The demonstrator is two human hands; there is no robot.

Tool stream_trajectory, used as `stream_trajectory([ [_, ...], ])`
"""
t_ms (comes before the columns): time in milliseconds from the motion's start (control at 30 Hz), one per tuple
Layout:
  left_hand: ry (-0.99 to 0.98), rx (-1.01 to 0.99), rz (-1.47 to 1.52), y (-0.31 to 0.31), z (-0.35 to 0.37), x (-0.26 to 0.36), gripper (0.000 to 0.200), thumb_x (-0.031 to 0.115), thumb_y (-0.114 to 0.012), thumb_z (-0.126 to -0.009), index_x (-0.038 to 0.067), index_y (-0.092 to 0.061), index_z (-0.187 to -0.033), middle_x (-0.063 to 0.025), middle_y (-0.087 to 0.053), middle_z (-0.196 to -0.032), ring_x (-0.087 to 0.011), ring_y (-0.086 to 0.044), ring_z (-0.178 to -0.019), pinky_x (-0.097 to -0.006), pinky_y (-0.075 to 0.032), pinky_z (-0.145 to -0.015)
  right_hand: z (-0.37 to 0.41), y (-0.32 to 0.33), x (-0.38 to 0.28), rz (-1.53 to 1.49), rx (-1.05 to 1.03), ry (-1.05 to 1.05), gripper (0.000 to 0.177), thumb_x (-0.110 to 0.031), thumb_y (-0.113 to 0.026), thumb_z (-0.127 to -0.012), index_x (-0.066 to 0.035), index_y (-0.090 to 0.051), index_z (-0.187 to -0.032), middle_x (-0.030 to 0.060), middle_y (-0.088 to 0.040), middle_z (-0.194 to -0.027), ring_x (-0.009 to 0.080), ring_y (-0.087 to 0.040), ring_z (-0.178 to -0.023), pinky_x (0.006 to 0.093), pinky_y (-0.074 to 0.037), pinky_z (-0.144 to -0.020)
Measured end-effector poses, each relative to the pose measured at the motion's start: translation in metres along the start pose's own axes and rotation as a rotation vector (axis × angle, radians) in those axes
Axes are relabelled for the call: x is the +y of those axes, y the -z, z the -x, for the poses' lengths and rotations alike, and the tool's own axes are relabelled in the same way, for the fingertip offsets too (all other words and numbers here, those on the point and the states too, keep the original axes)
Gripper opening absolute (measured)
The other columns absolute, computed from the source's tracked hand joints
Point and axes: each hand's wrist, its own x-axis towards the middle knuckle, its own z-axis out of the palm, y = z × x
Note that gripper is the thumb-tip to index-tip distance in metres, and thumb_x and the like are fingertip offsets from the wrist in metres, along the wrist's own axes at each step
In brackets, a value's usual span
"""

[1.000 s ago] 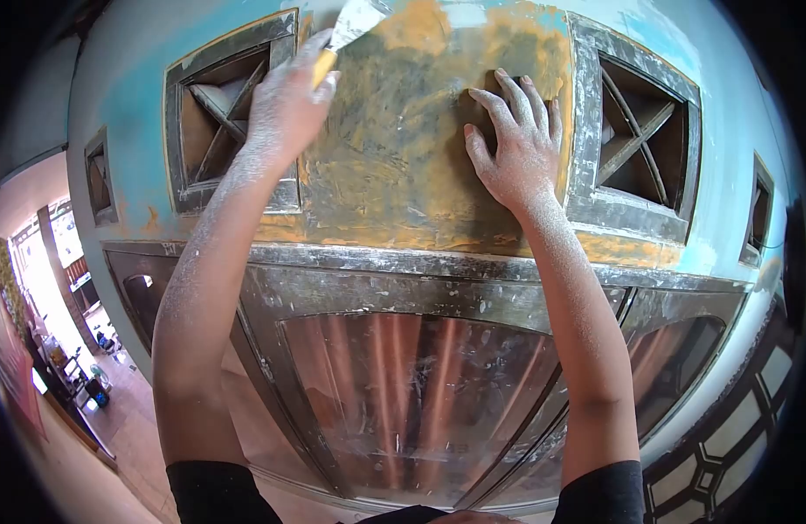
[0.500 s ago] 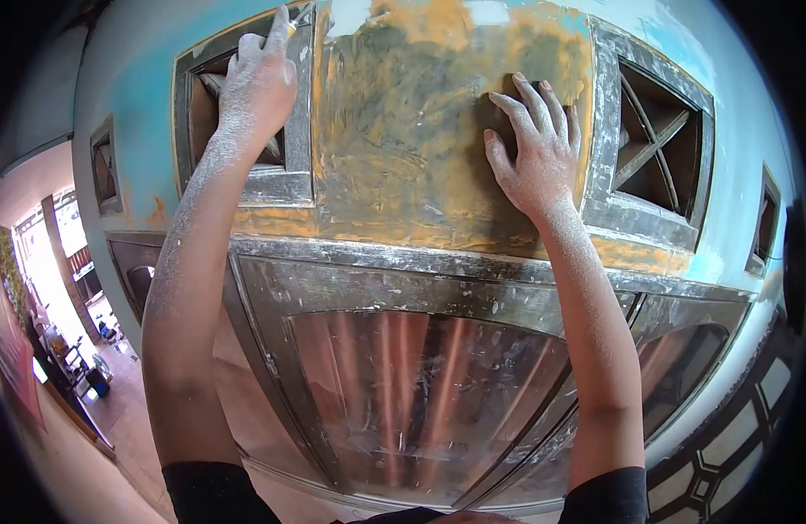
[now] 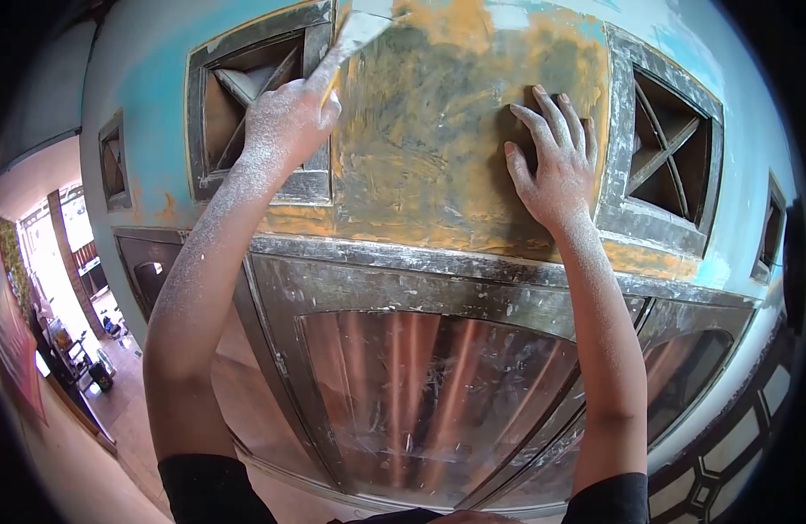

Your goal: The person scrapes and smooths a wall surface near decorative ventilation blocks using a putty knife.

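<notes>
Dusted with white powder, my left hand is closed around a putty knife, the index finger stretched along it. Its pale blade rests at the upper left of the scraped wall panel, which shows patches of orange-brown and dark grey. A bit of yellow handle shows beside my fingers. My right hand lies with fingers spread against the panel's right side, holding nothing. Powder covers this hand and wrist too.
Wooden vent frames with crossed slats flank the panel, blue paint around them. Below runs a whitened wooden ledge above a glazed window with reddish curtains behind. A bright doorway stands at far left.
My left hand has moved right and down from the left vent frame, and the putty knife's blade now shows on the panel. My right hand stays on the same part of the panel.
</notes>
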Motion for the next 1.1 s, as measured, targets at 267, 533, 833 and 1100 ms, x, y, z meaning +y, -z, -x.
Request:
stream_trajectory([
  [267,0.141,-0.203,0.098,0.009,0.035,0.044,0.076,0.031,-0.055,-0.091,0.007,-0.03,-0.158,-0.0238,-0.072,-0.083,-0.041,-0.073,-0.079,-0.0539,-0.058,-0.077,0.008,0.004,-0.001,0.014,-0.017,0.004,0.049,-0.037,-0.064,-0.095,-0.027,-0.056,-0.142,0.0029,-0.043,-0.16,0.0312,-0.033,-0.151,0.0574,-0.02,-0.124],
  [533,0.085,-0.207,0.046,0.019,0.025,0.047,0.073,0.029,-0.054,-0.09,0.001,-0.036,-0.155,-0.0219,-0.074,-0.086,-0.0376,-0.074,-0.082,-0.0507,-0.06,-0.078,0.011,0.004,-0.004,0.05,-0.041,-0.006,0.049,-0.038,-0.062,-0.097,-0.028,-0.054,-0.144,0.0021,-0.04,-0.161,0.0308,-0.032,-0.151,0.0565,-0.018,-0.125],
  [833,0.11,-0.232,0.082,0.019,0.017,0.052,0.071,0.031,-0.055,-0.092,0.009,-0.036,-0.157,-0.0246,-0.073,-0.089,-0.0419,-0.072,-0.085,-0.055,-0.057,-0.081,-0.04,-0.006,0.054,0.149,0.047,0.065,0.054,-0.049,-0.052,-0.102,-0.035,-0.045,-0.153,0.0005,-0.038,-0.163,0.0296,-0.03,-0.153,0.0644,-0.017,-0.122],
  [1100,0.042,-0.117,0.002,0.012,0.012,0.052,0.065,0.029,-0.052,-0.092,0.002,-0.044,-0.151,-0.0203,-0.074,-0.086,-0.0355,-0.075,-0.084,-0.0522,-0.059,-0.078,-0.063,-0.022,0.08,0.32,0.198,0.051,0.058,-0.06,-0.038,-0.106,-0.04,-0.033,-0.16,-0.0011,-0.031,-0.168,0.0253,-0.022,-0.157,0.0572,-0.014,-0.126],
])
